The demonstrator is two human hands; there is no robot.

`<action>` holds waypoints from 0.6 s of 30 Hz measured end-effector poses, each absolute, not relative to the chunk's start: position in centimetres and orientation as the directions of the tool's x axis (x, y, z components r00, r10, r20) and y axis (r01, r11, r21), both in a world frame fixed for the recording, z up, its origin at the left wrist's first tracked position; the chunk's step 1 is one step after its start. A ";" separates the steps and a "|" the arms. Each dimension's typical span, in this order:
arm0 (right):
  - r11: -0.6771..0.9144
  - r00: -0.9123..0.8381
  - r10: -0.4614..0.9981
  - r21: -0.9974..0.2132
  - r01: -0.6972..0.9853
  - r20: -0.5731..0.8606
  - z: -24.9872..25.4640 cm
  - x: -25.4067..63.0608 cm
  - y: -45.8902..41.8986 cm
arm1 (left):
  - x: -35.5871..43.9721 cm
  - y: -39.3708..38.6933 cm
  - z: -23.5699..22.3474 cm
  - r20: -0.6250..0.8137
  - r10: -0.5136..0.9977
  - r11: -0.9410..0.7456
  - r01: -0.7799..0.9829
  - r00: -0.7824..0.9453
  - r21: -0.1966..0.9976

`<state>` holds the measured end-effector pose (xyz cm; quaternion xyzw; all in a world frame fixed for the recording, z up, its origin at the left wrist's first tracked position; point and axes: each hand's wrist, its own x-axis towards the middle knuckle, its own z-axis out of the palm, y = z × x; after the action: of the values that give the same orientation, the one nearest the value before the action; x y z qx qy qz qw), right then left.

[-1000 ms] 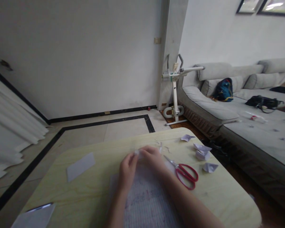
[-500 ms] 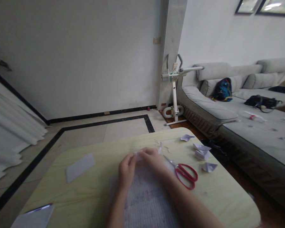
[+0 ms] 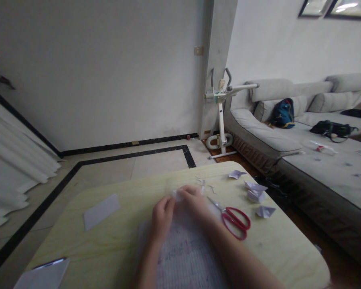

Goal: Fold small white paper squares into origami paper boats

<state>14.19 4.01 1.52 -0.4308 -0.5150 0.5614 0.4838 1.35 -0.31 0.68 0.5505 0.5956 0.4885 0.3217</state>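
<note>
My left hand (image 3: 163, 212) and my right hand (image 3: 191, 200) meet above the far end of a written, lined sheet (image 3: 186, 253). Between them is a small white piece of paper (image 3: 177, 196), mostly covered by my fingers. My right hand pinches this piece, and the fingertips of my left hand are closed at its left edge. Scissors with red handles (image 3: 236, 220) lie just right of my right hand, blades pointing away to the left. Thin paper scraps (image 3: 203, 186) are scattered beyond that hand.
Several folded paper shapes (image 3: 255, 192) stand along the right side of the wooden table (image 3: 114, 249). A blank paper (image 3: 101, 212) lies to the left. At the near left corner, a pen (image 3: 49, 263) rests on another sheet (image 3: 43, 277). A sofa (image 3: 264, 136) is beyond the table.
My left hand has shifted slightly to the right and down, and a little more of the small paper shows between my hands. The scissors and folded papers have stayed put.
</note>
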 end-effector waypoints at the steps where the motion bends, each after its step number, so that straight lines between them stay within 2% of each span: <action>1: 0.000 -0.169 0.985 -0.995 -0.097 0.017 1.7 14.1 4.0 | 1.3 -0.3 0.7 0.162 0.969 -0.090 0.346 -0.185 0.934; 6: 0.002 -0.215 0.977 -0.999 -0.053 0.013 2.0 14.2 3.8 | 1.4 -0.4 0.9 0.187 0.966 -0.116 0.346 -0.180 0.931; 10: -0.004 -0.207 0.978 -0.998 -0.057 0.008 1.7 14.1 3.9 | 1.7 -0.7 1.4 0.130 0.979 -0.083 0.274 -0.156 0.958; 18: -0.053 -0.111 0.993 -0.991 -0.119 -0.039 1.3 14.4 4.5 | 1.8 -0.7 0.8 0.111 0.989 -0.084 0.255 -0.094 0.963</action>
<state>14.43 4.51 1.26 -0.4520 -0.4833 0.5675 0.4900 1.76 -0.71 0.79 0.5555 0.5599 0.4830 0.3804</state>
